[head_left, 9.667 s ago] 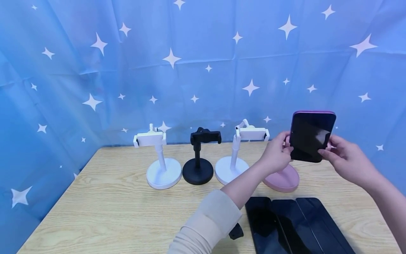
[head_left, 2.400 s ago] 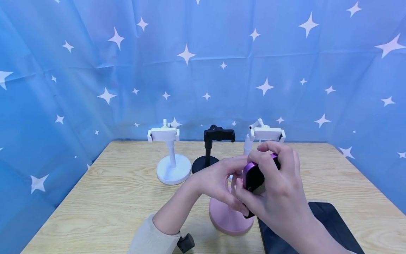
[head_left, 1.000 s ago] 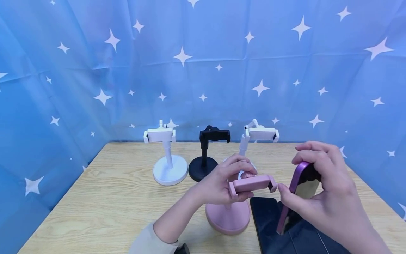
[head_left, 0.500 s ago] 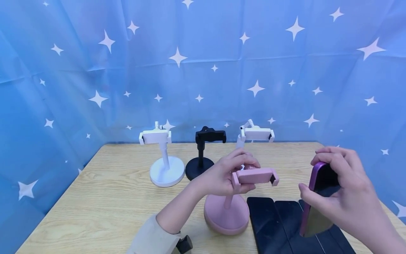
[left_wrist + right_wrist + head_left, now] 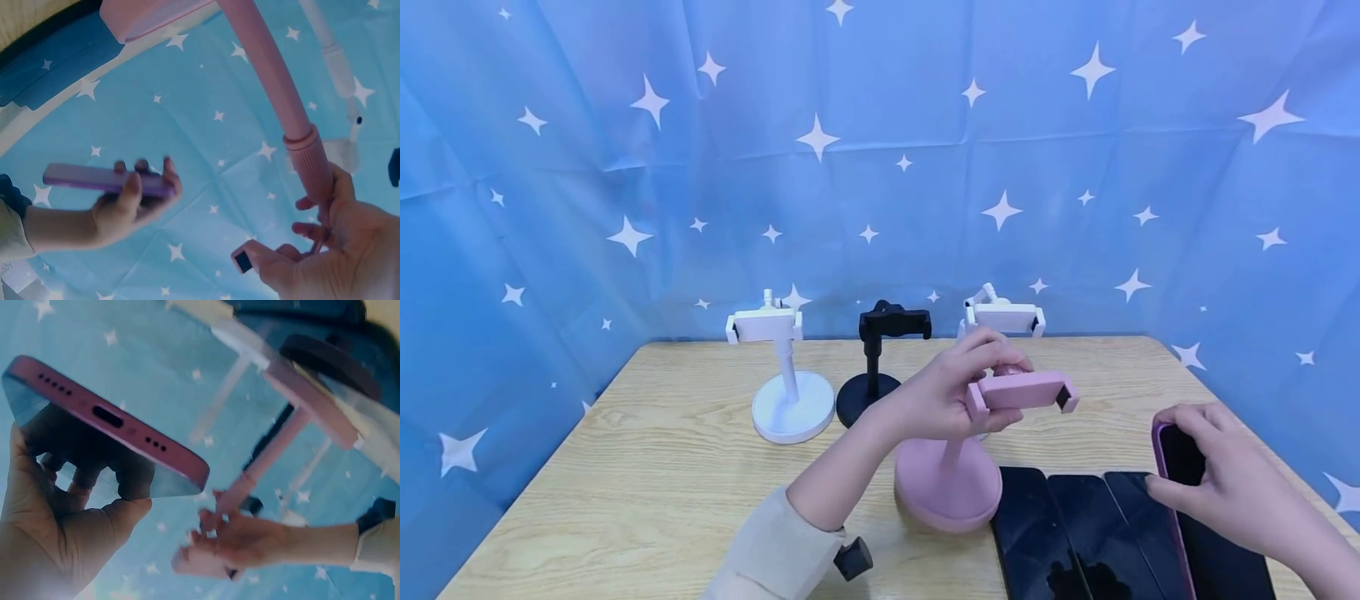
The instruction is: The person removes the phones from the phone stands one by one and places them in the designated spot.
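Observation:
My left hand [image 5: 936, 396] holds the pink phone stand [image 5: 949, 487] at its head, fingers behind the clamp, which has no phone in it. Whether the stand's round base touches the table I cannot tell. In the left wrist view the pink pole [image 5: 269, 72] runs down to my palm. At the right, my right hand [image 5: 1240, 492] grips a purple-edged phone [image 5: 1182, 454] by its sides, low beside a row of dark phones [image 5: 1097, 533]. The right wrist view shows that phone's bottom edge [image 5: 109, 419], with its port and speaker holes.
Behind stand a white phone stand [image 5: 793, 408], a black one [image 5: 871, 392] and another white one [image 5: 1006, 318], partly hidden by my left hand. All sit on a wooden table [image 5: 647, 492] before a blue starry curtain [image 5: 737, 192]. A black wrist device [image 5: 853, 558] shows at my left cuff.
The phone came out of the pink stand's clamp in my right hand and moved right and down beside the row. The left hand has shifted the pink stand rightward and back toward the other stands.

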### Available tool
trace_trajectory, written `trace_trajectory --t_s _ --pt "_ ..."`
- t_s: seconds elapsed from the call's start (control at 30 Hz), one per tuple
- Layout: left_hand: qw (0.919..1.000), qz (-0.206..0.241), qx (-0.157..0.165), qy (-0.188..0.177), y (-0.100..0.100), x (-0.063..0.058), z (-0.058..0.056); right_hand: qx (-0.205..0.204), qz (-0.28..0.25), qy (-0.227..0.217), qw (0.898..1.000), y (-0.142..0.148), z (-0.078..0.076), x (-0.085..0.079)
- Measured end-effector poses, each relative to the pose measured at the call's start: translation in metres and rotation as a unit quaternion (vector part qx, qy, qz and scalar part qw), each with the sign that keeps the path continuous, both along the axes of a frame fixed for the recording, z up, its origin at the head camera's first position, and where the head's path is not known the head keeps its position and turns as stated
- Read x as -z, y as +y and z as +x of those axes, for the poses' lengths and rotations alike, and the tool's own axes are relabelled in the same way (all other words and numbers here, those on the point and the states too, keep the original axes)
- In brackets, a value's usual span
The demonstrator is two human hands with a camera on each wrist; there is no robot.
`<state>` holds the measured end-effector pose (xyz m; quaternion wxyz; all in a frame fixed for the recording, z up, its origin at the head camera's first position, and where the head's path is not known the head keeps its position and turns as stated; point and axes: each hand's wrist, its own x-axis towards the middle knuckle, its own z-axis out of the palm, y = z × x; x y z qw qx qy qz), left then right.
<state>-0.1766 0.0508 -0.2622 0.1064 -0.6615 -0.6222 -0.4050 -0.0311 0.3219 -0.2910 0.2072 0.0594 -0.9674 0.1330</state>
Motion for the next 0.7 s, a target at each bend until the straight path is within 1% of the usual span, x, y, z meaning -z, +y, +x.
trace_trajectory --t_s 0.1,0.13,0.23,0.33,0.4,0.53,0.6,0.7 --pt "0.9999 0.012 -0.004 0.010 0.007 -0.002 -0.002 0.006 -0.009 -0.069 0.998 0.013 -0.005 0.009" --pt "0.9997 0.017 -0.006 0.014 0.009 -0.002 -0.002 0.009 -0.013 -0.093 0.996 0.017 -0.006 0.011" --pt "0.9996 0.022 -0.010 0.016 0.017 -0.003 -0.004 0.016 -0.021 -0.146 0.989 0.029 -0.010 0.018" --pt "0.9998 0.020 -0.005 0.005 0.025 -0.006 -0.003 0.013 -0.025 -0.185 0.982 0.039 -0.012 0.026" --pt "0.9998 0.018 -0.001 -0.004 0.032 -0.007 -0.002 0.004 -0.032 -0.212 0.977 0.046 -0.014 0.031" --pt "0.9998 0.012 -0.010 -0.015 0.044 -0.009 -0.001 -0.018 -0.045 -0.259 0.965 0.058 -0.019 0.039" --pt "0.9996 0.009 -0.016 -0.023 0.050 -0.009 0.000 -0.029 -0.045 -0.271 0.961 0.064 -0.020 0.044" --pt "0.9988 0.003 -0.018 -0.045 0.059 -0.008 0.001 -0.036 -0.055 -0.292 0.954 0.072 -0.021 0.050"
